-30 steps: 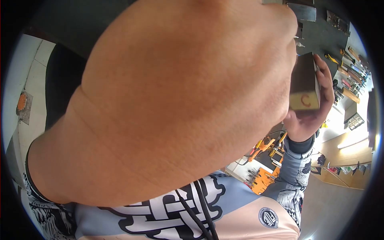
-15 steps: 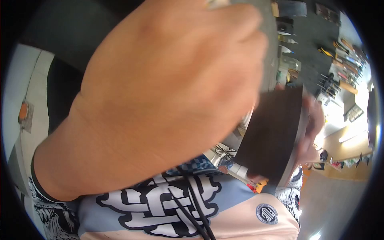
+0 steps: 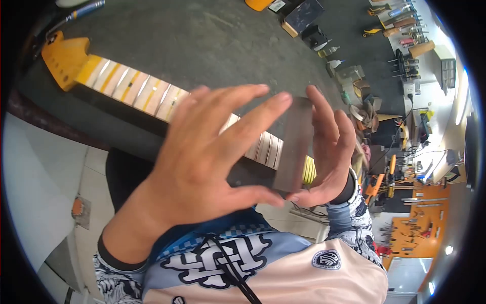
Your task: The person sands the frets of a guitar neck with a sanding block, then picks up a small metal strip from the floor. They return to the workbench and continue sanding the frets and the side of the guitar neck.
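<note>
A guitar neck (image 3: 134, 91) with a pale fretboard, metal frets and a yellowish-orange headstock (image 3: 66, 60) lies across the dark bench, partly covered by my hands. My right hand (image 3: 331, 152) grips a dark brown rectangular block (image 3: 294, 147) by its edges, fingers at the top and thumb at the bottom. The block is above the fretboard's right end; whether it touches is unclear. My left hand (image 3: 197, 152) is over the middle of the neck with fingers spread, its fingertips close to the block's left side. A yellow striped end (image 3: 310, 169) shows behind the block.
The dark bench top (image 3: 202, 38) spreads behind the neck. A pen-like blue tool (image 3: 86, 10) lies at upper left. Small bottles (image 3: 329, 51) and dark boxes (image 3: 304, 17) stand along the bench. Tools hang on an orange pegboard (image 3: 417, 230) at right.
My left hand, earlier closed and close to the camera, has lowered and opened. The block in my right hand has moved left. The neck has come into view.
</note>
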